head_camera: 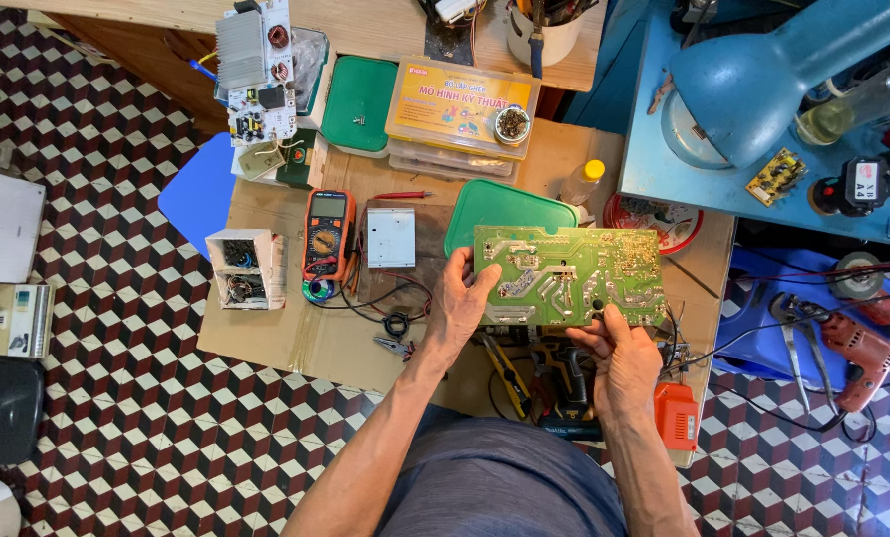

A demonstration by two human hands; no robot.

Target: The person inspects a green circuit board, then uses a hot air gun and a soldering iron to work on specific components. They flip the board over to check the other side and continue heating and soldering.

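Observation:
I hold a green circuit board [569, 273], solder side up, level over the cardboard work surface [296, 338]. My left hand [459, 303] grips its left edge, thumb on top. My right hand [619, 358] holds the board's lower edge near the middle, thumb pressed on the green face. Under the board lie a green plastic lid [500, 207] and a cordless drill [564, 383] with an orange battery [676, 416].
An orange multimeter [327, 234], a small white metal box [390, 237], an open white casing [244, 268] and pliers [395, 346] lie left of the board. Behind stand a green tub [358, 102], a parts box [460, 104] and another circuit board [256, 70]. A blue lamp [763, 80] hangs right.

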